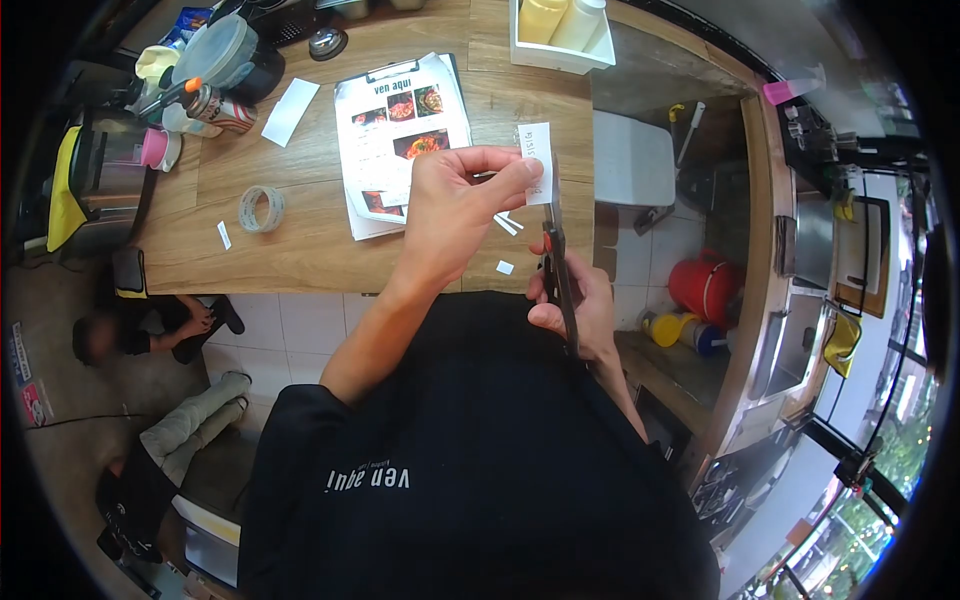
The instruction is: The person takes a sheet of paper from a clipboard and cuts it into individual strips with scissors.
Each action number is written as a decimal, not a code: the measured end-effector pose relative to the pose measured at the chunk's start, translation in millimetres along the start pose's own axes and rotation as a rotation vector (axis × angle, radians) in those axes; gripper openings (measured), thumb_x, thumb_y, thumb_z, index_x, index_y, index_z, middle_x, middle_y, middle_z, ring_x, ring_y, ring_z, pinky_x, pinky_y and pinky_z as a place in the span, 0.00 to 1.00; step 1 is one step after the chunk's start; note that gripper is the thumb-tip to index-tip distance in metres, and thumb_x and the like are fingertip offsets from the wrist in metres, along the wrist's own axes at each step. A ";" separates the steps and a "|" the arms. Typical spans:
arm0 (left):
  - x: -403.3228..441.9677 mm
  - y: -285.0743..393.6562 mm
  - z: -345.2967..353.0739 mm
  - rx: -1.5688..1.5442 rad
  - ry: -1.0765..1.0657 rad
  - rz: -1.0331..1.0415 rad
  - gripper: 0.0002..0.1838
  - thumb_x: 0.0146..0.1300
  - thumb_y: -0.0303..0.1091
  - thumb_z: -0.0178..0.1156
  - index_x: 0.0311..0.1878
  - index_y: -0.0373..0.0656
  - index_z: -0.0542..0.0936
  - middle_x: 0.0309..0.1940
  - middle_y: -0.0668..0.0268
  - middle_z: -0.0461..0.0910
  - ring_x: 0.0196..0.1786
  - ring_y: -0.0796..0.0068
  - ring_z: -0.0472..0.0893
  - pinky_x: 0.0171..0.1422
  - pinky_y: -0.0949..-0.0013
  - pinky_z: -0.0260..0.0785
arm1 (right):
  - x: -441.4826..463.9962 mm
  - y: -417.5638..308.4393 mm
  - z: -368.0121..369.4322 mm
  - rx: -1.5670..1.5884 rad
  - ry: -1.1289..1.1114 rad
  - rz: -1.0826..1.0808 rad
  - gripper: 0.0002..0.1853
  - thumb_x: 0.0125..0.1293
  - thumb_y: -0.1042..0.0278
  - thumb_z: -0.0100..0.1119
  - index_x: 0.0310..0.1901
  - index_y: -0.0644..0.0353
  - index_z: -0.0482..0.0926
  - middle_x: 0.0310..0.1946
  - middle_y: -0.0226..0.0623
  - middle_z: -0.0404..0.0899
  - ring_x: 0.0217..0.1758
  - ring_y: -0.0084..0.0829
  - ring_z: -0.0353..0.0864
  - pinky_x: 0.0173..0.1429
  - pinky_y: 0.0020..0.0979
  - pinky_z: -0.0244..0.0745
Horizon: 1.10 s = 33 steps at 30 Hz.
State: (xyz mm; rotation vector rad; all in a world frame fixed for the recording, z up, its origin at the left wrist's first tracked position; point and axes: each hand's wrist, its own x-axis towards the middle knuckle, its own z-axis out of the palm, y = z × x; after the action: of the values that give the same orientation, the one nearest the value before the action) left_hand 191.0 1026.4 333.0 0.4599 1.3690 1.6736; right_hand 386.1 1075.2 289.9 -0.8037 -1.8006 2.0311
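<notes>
Between the thumb and fingers of my left hand (450, 205) is a small white paper label (537, 150) with handwritten letters. My right hand (580, 305) holds black scissors (557, 265), their blades pointing up along the label's right edge. Whether the blades touch the paper is hard to tell. Behind my left hand, a clipboard with a printed menu sheet (390, 130) lies on the wooden table (300, 190). Small white paper scraps (505, 267) lie near the table's front edge and beside my left hand.
A roll of clear tape (261, 209) and a white paper piece (291, 112) lie left of the clipboard. Jars and containers (215, 65) crowd the back left. A white bin with bottles (562, 40) stands at the back right. Two people (185, 430) sit at lower left.
</notes>
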 end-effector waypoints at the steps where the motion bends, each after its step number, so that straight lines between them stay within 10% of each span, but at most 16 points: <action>1: -0.7 0.7 1.4 -0.006 0.006 0.006 0.08 0.66 0.24 0.63 0.43 0.26 0.82 0.42 0.49 0.85 0.48 0.59 0.87 0.53 0.66 0.82 | -0.1 -0.3 0.2 0.000 -0.001 0.001 0.42 0.47 0.54 0.83 0.61 0.64 0.75 0.28 0.29 0.78 0.32 0.20 0.77 0.39 0.24 0.72; 33: -4.4 9.8 7.9 -0.063 -0.072 0.081 0.07 0.65 0.22 0.63 0.43 0.26 0.82 0.44 0.47 0.85 0.51 0.60 0.86 0.56 0.63 0.81 | -6.9 -1.7 6.9 -0.113 0.179 0.117 0.31 0.47 0.58 0.84 0.49 0.67 0.81 0.20 0.30 0.83 0.26 0.16 0.80 0.35 0.19 0.71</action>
State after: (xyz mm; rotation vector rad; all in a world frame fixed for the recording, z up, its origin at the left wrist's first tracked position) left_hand 195.3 1027.6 345.5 0.5405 1.2566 1.7429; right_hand 387.3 1066.0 293.3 -1.1107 -1.8177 1.8711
